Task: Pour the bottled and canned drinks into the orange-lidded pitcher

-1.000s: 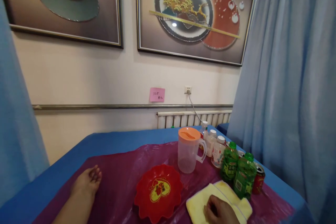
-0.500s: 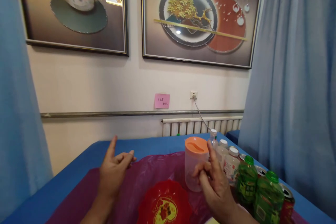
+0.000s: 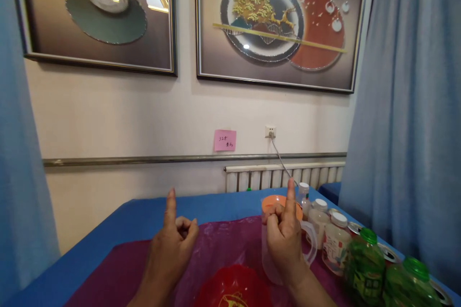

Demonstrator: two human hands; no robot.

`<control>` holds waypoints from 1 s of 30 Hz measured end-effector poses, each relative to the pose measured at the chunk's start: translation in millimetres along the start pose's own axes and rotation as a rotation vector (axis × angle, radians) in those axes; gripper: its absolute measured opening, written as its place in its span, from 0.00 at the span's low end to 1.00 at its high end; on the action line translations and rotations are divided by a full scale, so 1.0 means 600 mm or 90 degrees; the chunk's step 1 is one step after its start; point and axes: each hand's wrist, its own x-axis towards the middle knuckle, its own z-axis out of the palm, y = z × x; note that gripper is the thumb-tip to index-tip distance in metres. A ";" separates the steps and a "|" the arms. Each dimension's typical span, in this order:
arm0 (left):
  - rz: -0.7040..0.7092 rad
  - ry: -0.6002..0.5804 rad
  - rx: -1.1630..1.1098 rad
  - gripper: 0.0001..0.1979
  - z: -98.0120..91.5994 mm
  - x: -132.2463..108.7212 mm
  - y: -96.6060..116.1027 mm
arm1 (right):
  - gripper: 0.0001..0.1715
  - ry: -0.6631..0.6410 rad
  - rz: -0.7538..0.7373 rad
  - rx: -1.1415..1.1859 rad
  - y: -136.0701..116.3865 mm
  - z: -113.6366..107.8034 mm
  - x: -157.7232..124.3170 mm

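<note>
My left hand [image 3: 168, 244] is raised over the purple plastic sheet, index finger pointing up, thumb apart, the other fingers curled; nothing is in it. My right hand [image 3: 287, 242] also points its index finger upward, its other fingers folded in, and it holds nothing. Behind that hand stands a clear plastic pitcher [image 3: 268, 261] with an orange lid and a handle, partly hidden by the hand. Whether the two touch I cannot tell. Below and between both hands sits a red scalloped bowl [image 3: 234, 280] with a yellow print, cut off by the lower edge.
Along the right edge of the blue-covered table [image 3: 118, 223] stand white-capped bottles [image 3: 334, 244], green bottles [image 3: 365, 264] and several cans. Purple sheeting [image 3: 122, 264] covers the middle. A radiator [image 3: 259, 180], a socket with a cord, framed pictures and blue curtains [image 3: 403, 105] surround the table.
My left hand has shifted right, and its index finger points straighter up. My right hand's index finger is more upright and higher. The view has moved slightly, with the bowl lower in the picture.
</note>
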 end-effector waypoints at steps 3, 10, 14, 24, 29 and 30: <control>0.011 0.004 -0.017 0.45 0.003 -0.004 -0.001 | 0.49 -0.018 0.017 -0.021 0.012 -0.011 -0.003; 0.003 0.030 -0.028 0.49 0.019 0.003 -0.031 | 0.47 -0.037 0.040 0.001 0.015 -0.025 0.001; 0.000 0.034 -0.017 0.48 0.017 0.002 -0.027 | 0.47 -0.059 0.053 0.003 0.014 -0.023 0.001; 0.000 -0.014 -0.012 0.45 0.024 0.003 -0.038 | 0.47 -0.105 0.074 0.087 0.013 -0.008 -0.018; -0.066 -0.086 -0.143 0.42 0.059 0.032 -0.099 | 0.33 -0.267 0.150 0.144 0.003 -0.009 -0.051; -0.089 -0.097 -0.152 0.42 0.065 0.041 -0.117 | 0.29 -0.308 0.162 0.143 0.004 -0.020 -0.059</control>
